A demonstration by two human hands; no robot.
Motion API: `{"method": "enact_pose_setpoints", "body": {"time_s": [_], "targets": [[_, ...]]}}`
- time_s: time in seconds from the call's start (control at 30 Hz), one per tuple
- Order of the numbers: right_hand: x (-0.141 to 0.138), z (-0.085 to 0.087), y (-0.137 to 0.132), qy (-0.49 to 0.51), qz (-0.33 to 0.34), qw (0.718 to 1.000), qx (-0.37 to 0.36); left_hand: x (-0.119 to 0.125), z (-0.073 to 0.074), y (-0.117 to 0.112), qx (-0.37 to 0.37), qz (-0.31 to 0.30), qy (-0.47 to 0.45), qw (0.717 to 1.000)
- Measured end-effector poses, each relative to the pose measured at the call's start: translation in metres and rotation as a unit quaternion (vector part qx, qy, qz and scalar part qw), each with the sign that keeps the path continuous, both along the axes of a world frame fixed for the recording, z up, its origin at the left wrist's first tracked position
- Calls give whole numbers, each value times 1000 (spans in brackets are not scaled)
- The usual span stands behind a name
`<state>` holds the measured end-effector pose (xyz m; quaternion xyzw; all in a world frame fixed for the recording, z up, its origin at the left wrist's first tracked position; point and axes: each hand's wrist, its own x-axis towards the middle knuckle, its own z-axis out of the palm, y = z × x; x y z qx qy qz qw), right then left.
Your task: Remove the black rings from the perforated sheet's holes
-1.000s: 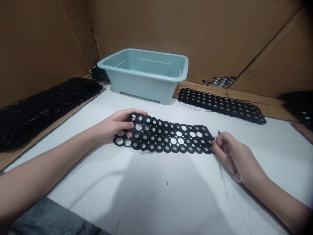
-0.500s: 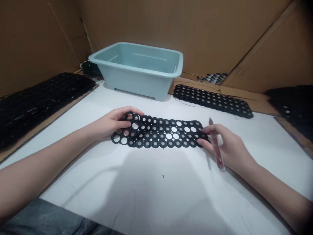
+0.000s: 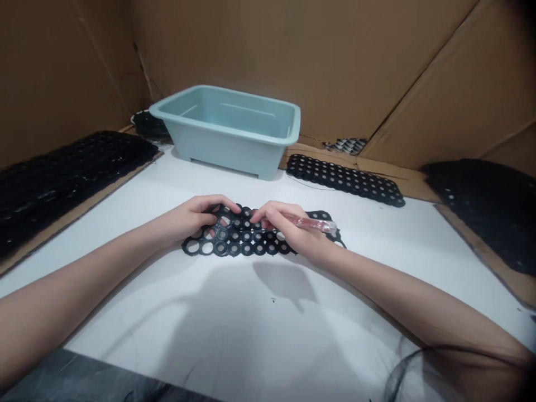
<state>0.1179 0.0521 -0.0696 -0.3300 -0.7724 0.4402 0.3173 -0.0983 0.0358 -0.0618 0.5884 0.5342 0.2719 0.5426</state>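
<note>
No readable text or labels anywhere.

The left hand [image 3: 196, 218] and right hand [image 3: 288, 229] are seen ungloved, and the left forearm [image 3: 84, 285] and right forearm [image 3: 419, 301] are left bare, with no sleeve, watch or bracelet visible on them above the white tabletop [image 3: 268, 335]. Below the tabletop's near edge, a mottled dark grey fabric [image 3: 75, 379] is seen, though whether it is clothing cannot be told. Thin dark strands [image 3: 402, 374], possibly hair, are seen over the tabletop's near right part.
</note>
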Motion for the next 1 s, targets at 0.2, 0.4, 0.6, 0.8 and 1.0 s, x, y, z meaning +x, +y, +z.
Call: {"method": "enact_pose_setpoints", "body": {"time_s": [0.2, 0.4, 0.6, 0.8, 1.0], "targets": [[-3, -21, 12, 83, -47, 983, -156, -8, 4, 1, -53, -17, 9, 998], [-3, -21, 7, 49, -74, 988, -128, -9, 4, 4, -32, -62, 25, 997], [-3, -29, 10, 7, -58, 995, -75, 0, -11, 5, 88, 17, 111, 990], [-2, -28, 6, -19, -33, 999, -5, 13, -8, -4, 71, 2, 155, 985], [-13, -29, 3, -39, -48, 997, 48, 22, -2, -14, 81, -2, 105, 991]]}}
